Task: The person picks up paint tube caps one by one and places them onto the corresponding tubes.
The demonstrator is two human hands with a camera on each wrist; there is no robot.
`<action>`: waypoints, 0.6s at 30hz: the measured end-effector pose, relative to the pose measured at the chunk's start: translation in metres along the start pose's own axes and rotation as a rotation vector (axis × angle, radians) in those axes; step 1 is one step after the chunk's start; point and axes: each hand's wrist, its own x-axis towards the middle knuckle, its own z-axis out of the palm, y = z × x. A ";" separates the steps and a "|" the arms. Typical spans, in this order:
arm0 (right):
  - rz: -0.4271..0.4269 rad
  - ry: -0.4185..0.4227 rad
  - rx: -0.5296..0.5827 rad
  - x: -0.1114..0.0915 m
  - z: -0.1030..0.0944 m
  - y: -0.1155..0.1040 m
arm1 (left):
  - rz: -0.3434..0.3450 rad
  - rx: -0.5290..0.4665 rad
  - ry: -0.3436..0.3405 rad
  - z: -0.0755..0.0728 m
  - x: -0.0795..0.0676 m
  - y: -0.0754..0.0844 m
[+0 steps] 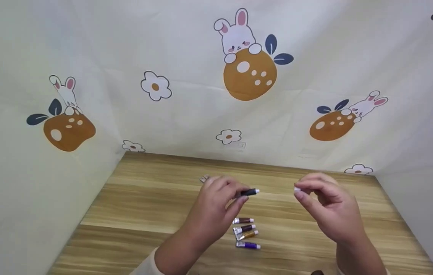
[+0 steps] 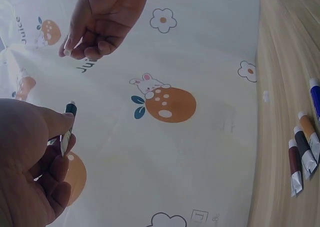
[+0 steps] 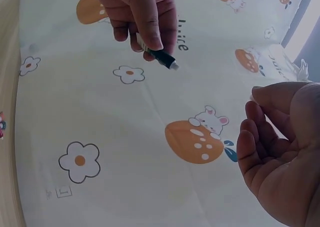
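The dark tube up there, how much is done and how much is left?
Done: the white cap looks off the dark tube, whose pale tip shows. In hand: the left hand grips the tube; the right hand pinches the cap, apart from it. Maybe left to do: four tubes lying on the table, seemingly capped.

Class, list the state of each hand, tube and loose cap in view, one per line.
Dark green tube: gripped, uncapped, white tip bare
Small white cap: pinched, off the tube
Left hand: gripping that tube
Right hand: pinching that cap
Reddish-brown tube: lying, capped
Blackish tube: lying, capped
Ochre tube: lying, capped
Blue-violet tube: lying, capped
Silvery thing: mostly hidden, state unclear
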 end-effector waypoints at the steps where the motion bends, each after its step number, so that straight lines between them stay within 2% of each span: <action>1: 0.015 -0.004 -0.036 -0.001 0.001 -0.001 | 0.011 0.001 0.004 0.000 0.000 0.001; 5: 0.038 -0.025 -0.080 -0.003 0.006 -0.001 | 0.042 -0.004 0.022 0.000 -0.002 0.003; 8: 0.023 -0.038 -0.064 -0.004 0.010 0.000 | 0.052 -0.010 0.029 0.000 -0.002 0.005; 18: -0.007 -0.089 -0.151 -0.006 0.016 0.003 | 0.091 -0.023 0.020 -0.001 -0.005 0.011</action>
